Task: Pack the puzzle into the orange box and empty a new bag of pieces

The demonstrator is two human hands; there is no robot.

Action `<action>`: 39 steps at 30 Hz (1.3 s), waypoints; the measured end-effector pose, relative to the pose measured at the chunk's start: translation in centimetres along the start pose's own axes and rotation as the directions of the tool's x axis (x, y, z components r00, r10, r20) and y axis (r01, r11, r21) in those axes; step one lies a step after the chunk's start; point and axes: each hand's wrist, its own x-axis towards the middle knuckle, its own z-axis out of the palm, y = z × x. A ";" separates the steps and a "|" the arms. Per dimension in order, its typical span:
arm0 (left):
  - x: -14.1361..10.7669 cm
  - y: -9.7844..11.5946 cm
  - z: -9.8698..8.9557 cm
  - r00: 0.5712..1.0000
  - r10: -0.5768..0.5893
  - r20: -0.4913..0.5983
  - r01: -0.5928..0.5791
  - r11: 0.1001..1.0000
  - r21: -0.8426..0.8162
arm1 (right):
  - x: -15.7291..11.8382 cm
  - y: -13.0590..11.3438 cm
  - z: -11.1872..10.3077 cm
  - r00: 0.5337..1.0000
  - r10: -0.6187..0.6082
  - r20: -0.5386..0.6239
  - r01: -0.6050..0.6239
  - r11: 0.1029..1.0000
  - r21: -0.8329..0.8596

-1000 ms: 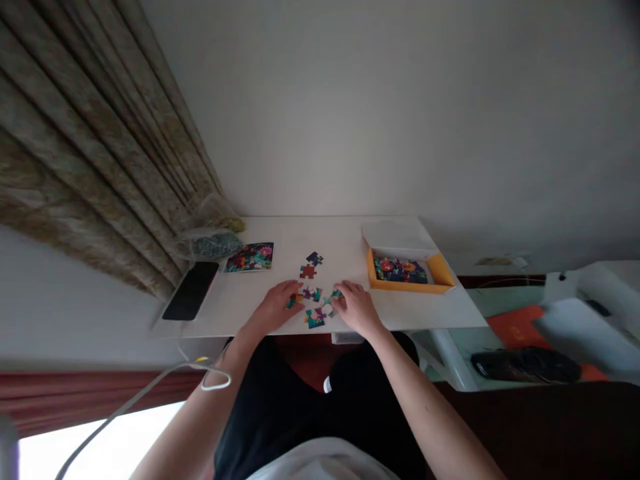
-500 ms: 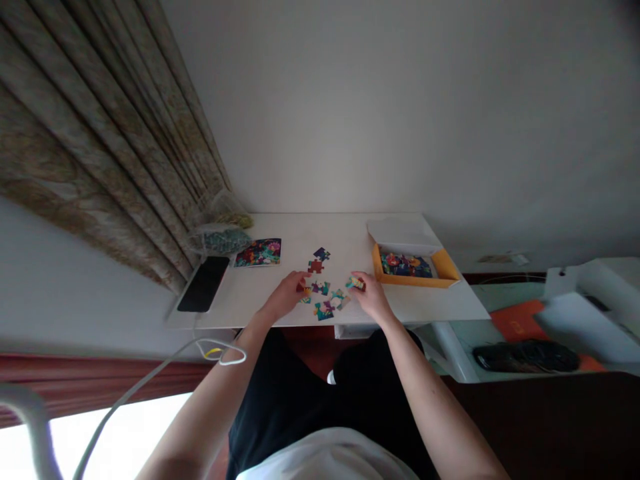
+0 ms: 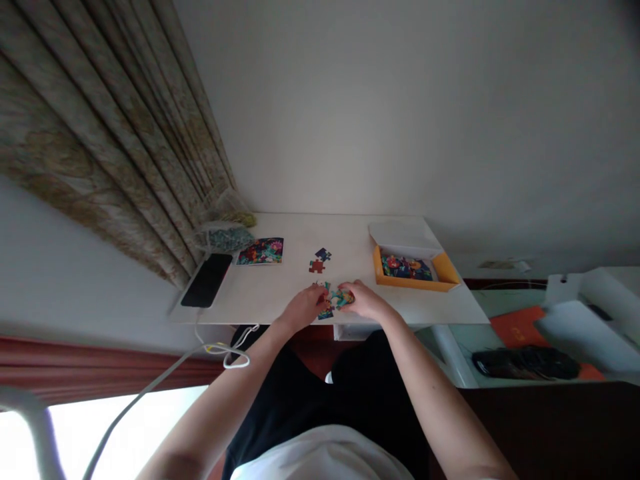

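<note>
My right hand (image 3: 366,301) pinches a teal and yellow jigsaw puzzle piece (image 3: 343,298) near the front edge of the white table. Close by on the left, my left hand (image 3: 304,309) has its fingers closed at the puzzle pieces, and its fingertips partly cover what they grip. A teal and purple puzzle piece (image 3: 326,313) lies just under the left fingertips. Farther back are a red-brown puzzle piece (image 3: 317,267) and a dark blue one (image 3: 323,255), which lie close together.
An open yellow box (image 3: 417,285) with colourful pieces or pictures inside stands at the right. To the left are a picture card (image 3: 261,251), a black phone (image 3: 207,281) with a white cable (image 3: 165,367), and a clear bag (image 3: 227,237). A wall backs the white table (image 3: 273,293).
Both hands have come closer together over the front pieces. The left hand moved right, and the right hand moved slightly left and down with its piece. The camera view shifted a little.
</note>
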 end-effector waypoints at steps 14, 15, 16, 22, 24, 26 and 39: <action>-0.6 1.6 -0.2 0.983 -0.127 0.129 0.084 0.952 0.295 | 0.3 -0.2 -0.7 1.000 0.027 0.014 -0.025 0.990 -0.137; -0.4 1.5 0.0 0.982 -0.133 0.136 0.090 0.953 0.288 | 0.2 0.0 -0.5 1.000 0.020 0.001 -0.020 0.994 -0.105; -0.2 1.4 0.2 0.980 -0.137 0.143 0.093 0.955 0.281 | 0.0 0.2 -0.2 1.000 0.017 -0.008 -0.017 0.998 -0.065; 0.8 1.2 0.7 0.979 -0.119 0.168 0.084 0.975 0.204 | -1.1 1.5 1.1 0.995 0.007 -0.099 0.026 0.944 0.328; 1.1 1.2 0.5 0.982 -0.090 0.166 0.066 0.987 0.144 | -1.5 1.7 1.6 0.986 0.004 -0.169 0.073 0.892 0.447; 1.2 1.2 0.4 0.987 -0.074 0.145 0.063 0.995 0.081 | -1.9 1.8 2.1 0.977 0.000 -0.215 0.113 0.850 0.514; 4.7 -2.3 -3.1 0.988 -0.122 0.099 0.132 0.986 -0.103 | -2.3 1.7 1.6 0.992 -0.020 -0.128 0.088 0.831 0.549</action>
